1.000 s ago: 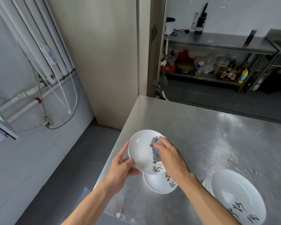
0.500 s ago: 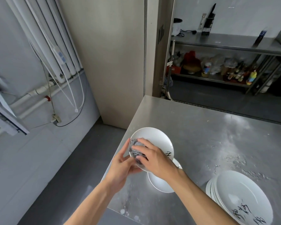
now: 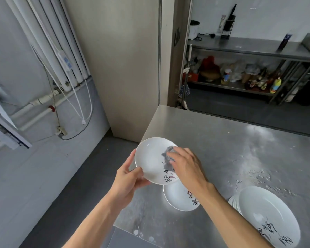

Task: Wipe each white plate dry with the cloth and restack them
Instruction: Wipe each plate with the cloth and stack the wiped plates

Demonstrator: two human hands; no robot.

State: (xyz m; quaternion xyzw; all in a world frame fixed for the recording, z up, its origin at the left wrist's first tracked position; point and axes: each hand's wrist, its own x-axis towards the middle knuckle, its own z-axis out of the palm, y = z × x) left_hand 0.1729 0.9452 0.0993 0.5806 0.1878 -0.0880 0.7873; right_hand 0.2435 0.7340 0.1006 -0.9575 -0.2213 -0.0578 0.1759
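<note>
Left hand (image 3: 127,178): grips the held plate (image 3: 149,159) at its lower left rim, thumb on the face and fingers curled round behind it.
Right hand (image 3: 186,167): fingers bent over the cloth (image 3: 166,159), pressing it onto the plate's face right of centre.
Held plate: white with black brush marks near its lower rim. It is tilted toward the camera and raised clear of the table (image 3: 222,140), over the table's near left corner.
Cloth: grey and bunched, touching the inside of the held plate. Much of it is hidden under the right fingers.
Second plate (image 3: 177,199): white with the same marks. It lies flat on the table just below the held plate, partly covered by it and by the right wrist.
Stack (image 3: 268,215): white plates piled at the table's near right, well apart from the second plate. The top one has black marks; how many plates there are, I cannot tell.
Table: steel, with pale smears and droplets.
Rack (image 3: 249,51): steel, beyond the table, with bottles (image 3: 258,81) on its lower shelf.
Pipes (image 3: 48,42): white, on the left wall.
</note>
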